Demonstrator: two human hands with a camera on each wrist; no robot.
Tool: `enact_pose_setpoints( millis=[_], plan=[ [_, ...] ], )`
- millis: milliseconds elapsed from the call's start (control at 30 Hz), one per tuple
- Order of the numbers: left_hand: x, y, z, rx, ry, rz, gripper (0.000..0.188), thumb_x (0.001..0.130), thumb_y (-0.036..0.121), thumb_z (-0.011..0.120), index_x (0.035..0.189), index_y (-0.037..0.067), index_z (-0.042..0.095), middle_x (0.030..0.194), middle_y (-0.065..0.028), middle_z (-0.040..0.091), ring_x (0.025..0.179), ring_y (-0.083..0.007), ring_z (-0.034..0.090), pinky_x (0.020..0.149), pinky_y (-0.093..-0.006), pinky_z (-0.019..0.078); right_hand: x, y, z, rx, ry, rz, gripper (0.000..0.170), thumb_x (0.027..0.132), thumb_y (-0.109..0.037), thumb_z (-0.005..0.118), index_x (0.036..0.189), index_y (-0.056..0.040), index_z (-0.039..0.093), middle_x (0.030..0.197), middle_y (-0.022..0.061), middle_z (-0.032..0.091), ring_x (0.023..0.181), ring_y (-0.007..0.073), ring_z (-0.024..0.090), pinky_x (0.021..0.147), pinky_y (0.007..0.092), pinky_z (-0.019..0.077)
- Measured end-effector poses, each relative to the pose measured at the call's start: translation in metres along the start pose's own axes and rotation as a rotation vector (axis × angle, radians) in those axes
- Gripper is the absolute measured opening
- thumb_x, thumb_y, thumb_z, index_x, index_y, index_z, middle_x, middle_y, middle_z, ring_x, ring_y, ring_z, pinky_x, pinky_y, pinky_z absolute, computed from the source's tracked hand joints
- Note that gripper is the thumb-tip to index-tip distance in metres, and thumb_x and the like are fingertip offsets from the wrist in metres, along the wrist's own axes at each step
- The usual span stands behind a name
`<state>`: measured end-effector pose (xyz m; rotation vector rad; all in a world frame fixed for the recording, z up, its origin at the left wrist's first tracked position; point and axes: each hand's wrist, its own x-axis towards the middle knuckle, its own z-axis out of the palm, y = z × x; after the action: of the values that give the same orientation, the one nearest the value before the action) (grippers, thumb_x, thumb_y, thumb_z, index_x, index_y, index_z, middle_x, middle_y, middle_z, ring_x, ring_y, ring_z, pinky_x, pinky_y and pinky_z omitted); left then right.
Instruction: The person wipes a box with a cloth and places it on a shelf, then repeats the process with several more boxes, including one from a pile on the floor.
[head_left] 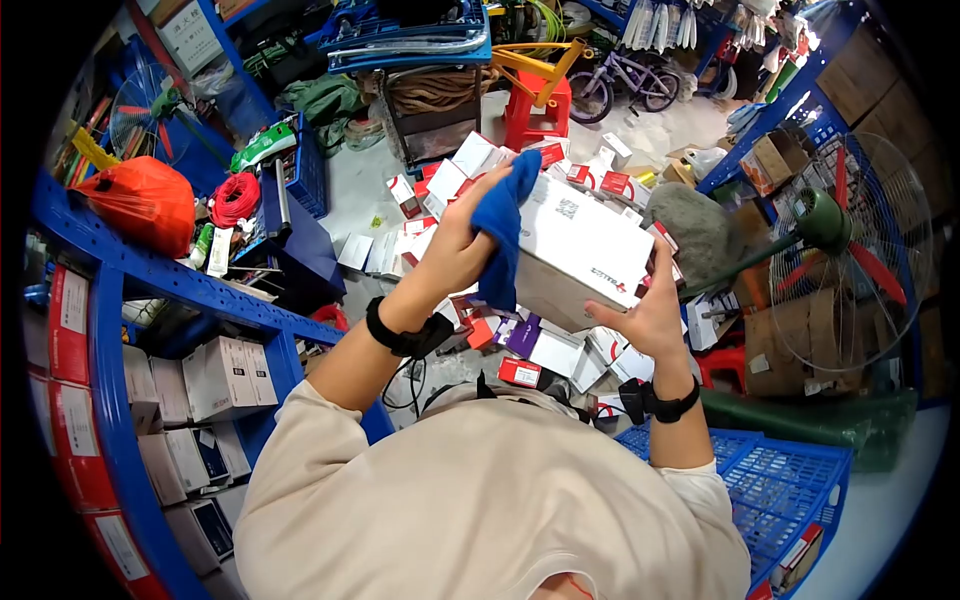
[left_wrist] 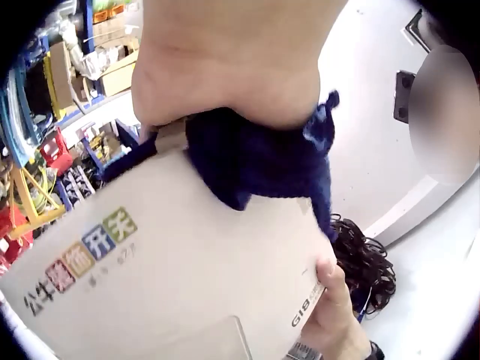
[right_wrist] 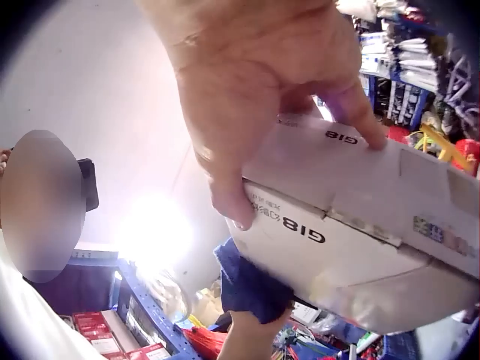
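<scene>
While left hand clamps blue cloth against white G18 box, right hand grips box's opposite end.

The grey floor carries scattered white and red boxes and a large grey stone-like lump.

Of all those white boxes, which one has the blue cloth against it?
The big white box held up between the left hand, gripping through the cloth, and right hand; others sit on floor or shelf.
</scene>
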<state>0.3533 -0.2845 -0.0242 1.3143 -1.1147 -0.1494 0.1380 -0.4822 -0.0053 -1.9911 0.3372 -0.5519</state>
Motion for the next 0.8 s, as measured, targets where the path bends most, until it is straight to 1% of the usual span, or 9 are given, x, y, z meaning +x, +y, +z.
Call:
enact_pose_setpoints(
  millis=[167,233,400,467,600,633,733,767,800],
  plan=[
    [0.0,0.024,0.009,0.83,-0.316,0.003,0.072,0.083,0.01,0.063,0.149,-0.008,0.04,0.161,-0.0254,0.035,0.151,-0.0442,0.03,0.123,-0.0504,0.0266,0.011,-0.013,0.014,-0.297,-0.046,-0.126,0.107,0.058,-0.029,0.097,0.144,-0.0014,0.04,0.127,0.0187,0.06,0.119,0.0316,0.063,0.097,0.0414,0.0551],
    [-0.007,0.016,0.034,0.676,-0.362,-0.016,0.083,0.083,0.012,0.063,0.157,-0.006,0.028,0.163,-0.0263,0.03,0.153,-0.0419,0.026,0.125,-0.0524,0.0187,0.015,-0.013,0.026,-0.553,-0.065,-0.286,0.104,0.056,-0.03,0.092,0.143,-0.003,0.042,0.126,0.0213,0.062,0.115,0.0392,0.063,0.094,0.0469,0.0544],
    [-0.018,0.007,0.073,0.484,-0.27,-0.027,0.09,0.085,0.014,0.064,0.16,-0.004,0.018,0.164,-0.0284,0.025,0.155,-0.0374,0.024,0.127,-0.0487,0.0133,0.019,0.04,0.04,-0.301,-0.169,-0.342,0.126,0.058,-0.025,0.089,0.161,-0.0081,0.018,0.137,0.0245,0.059,0.118,0.0479,0.061,0.094,0.0482,0.0541],
    [-0.017,0.005,0.065,-0.029,-0.267,-0.193,0.095,0.081,0.01,0.065,0.161,-0.003,0.016,0.166,-0.0238,0.025,0.156,-0.0325,0.024,0.127,-0.0437,0.0137,0.012,0.037,0.042,-0.145,-0.178,-0.211,0.129,0.058,-0.025,0.09,0.163,-0.0139,0.016,0.143,0.0267,0.054,0.12,0.0489,0.06,0.094,0.0486,0.0538],
    [-0.008,0.008,0.04,-0.445,-0.309,-0.215,0.097,0.083,0.017,0.073,0.162,0.002,0.018,0.167,-0.0168,0.025,0.156,-0.0274,0.022,0.127,-0.0399,0.0125,0.022,0.03,0.033,-0.237,-0.263,-0.355,0.111,0.058,-0.025,0.092,0.153,-0.0166,0.036,0.131,0.0216,0.061,0.115,0.0453,0.063,0.093,0.0487,0.0538],
    [-0.005,0.019,0.032,-0.435,-0.268,-0.202,0.095,0.087,0.027,0.075,0.161,0.003,0.022,0.167,-0.0172,0.026,0.156,-0.0272,0.022,0.127,-0.0406,0.0121,0.023,0.022,0.031,-0.191,-0.193,-0.394,0.095,0.061,-0.021,0.093,0.144,-0.0159,0.045,0.12,0.0164,0.064,0.109,0.0369,0.067,0.094,0.0431,0.0537],
    [-0.01,0.01,-0.027,0.183,-0.18,0.097,0.096,0.084,0.05,0.078,0.157,0.006,0.034,0.165,-0.021,0.029,0.154,-0.0326,0.026,0.125,-0.0463,0.0177,0.025,0.021,0.023,0.047,-0.116,-0.313,0.088,0.066,-0.015,0.092,0.142,-0.0135,0.046,0.114,0.012,0.065,0.103,0.0268,0.068,0.094,0.0363,0.052],
    [-0.013,0.02,-0.023,-0.2,0.026,-0.051,0.102,0.08,0.058,0.079,0.157,0.007,0.034,0.165,-0.0217,0.028,0.153,-0.0336,0.028,0.124,-0.0479,0.0199,0.029,0.018,0.017,0.091,-0.109,-0.4,0.085,0.07,-0.008,0.09,0.142,-0.0087,0.045,0.12,0.0085,0.06,0.104,0.0176,0.062,0.096,0.0301,0.0482],
    [-0.018,0.03,-0.019,-0.581,0.23,-0.203,0.108,0.076,0.066,0.079,0.156,0.008,0.035,0.165,-0.0225,0.027,0.152,-0.0345,0.029,0.123,-0.0495,0.022,0.032,0.019,0.016,0.088,-0.101,-0.398,0.085,0.07,-0.008,0.09,0.142,-0.0087,0.045,0.12,0.0085,0.06,0.104,0.0176,0.062,0.096,0.0301,0.0482]
  ],
)
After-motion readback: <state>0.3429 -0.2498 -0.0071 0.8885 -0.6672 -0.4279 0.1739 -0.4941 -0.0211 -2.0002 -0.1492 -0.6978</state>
